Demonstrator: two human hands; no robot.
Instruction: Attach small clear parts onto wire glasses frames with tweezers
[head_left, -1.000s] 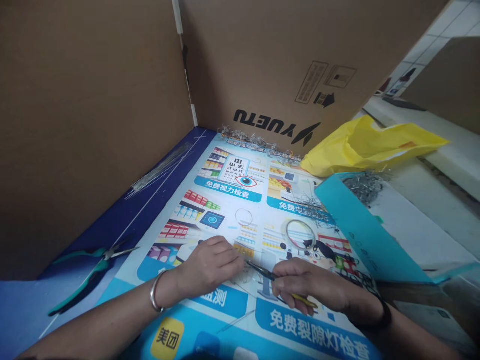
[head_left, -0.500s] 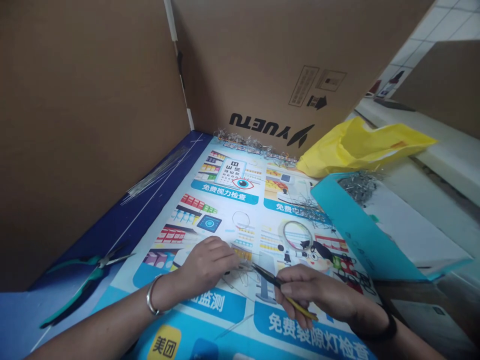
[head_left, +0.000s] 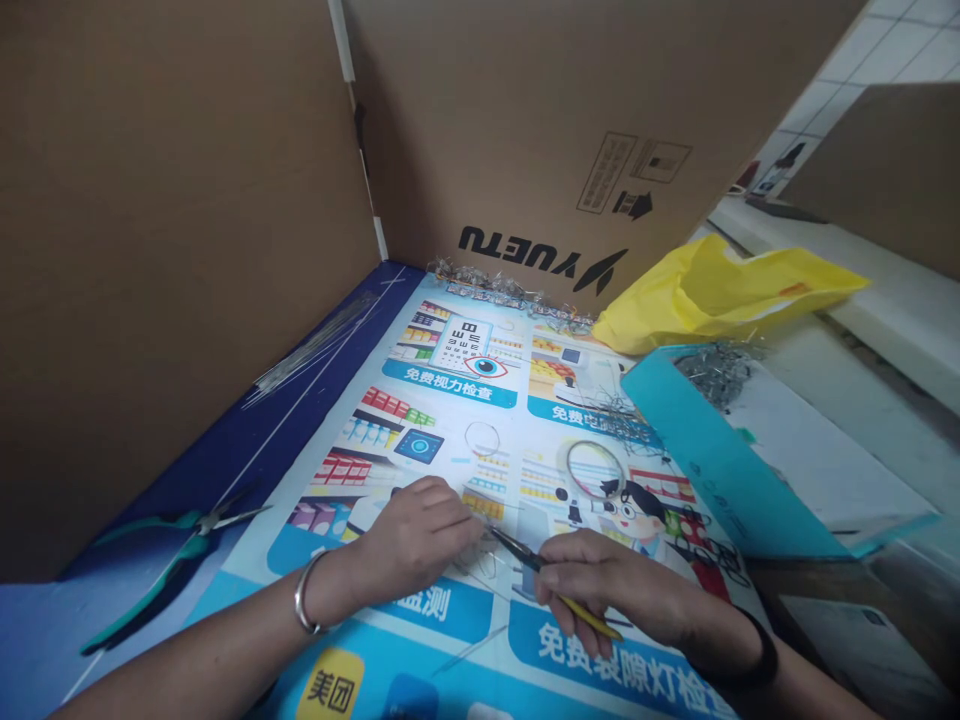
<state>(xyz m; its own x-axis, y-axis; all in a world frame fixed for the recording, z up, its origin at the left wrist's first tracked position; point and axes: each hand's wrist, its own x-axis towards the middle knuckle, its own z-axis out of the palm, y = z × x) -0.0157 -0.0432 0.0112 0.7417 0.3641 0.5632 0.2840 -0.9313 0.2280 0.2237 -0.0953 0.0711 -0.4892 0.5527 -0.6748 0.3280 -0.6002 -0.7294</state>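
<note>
Wire (head_left: 480, 568) at left hand (head_left: 424, 532), seemingly indistinct

"What stands at the rear?"

"Brown cardboard (head_left: 225, 180) rises behind and along the left, its back side printed with an upside-down 'YUETU' and a black arrow."

"And on the right?"

"A crumpled yellow bag (head_left: 731, 290) slumps near the cardboard's foot, just behind an open teal box (head_left: 720, 470). White tiles (head_left: 885, 50) show at upper right."

"Underneath?"

"A poster (head_left: 450, 388) of eye-test drawings, letter chart included, covers part of the blue tabletop (head_left: 45, 625). Green pliers (head_left: 191, 552) lie by its left edge, handles spread."
</note>
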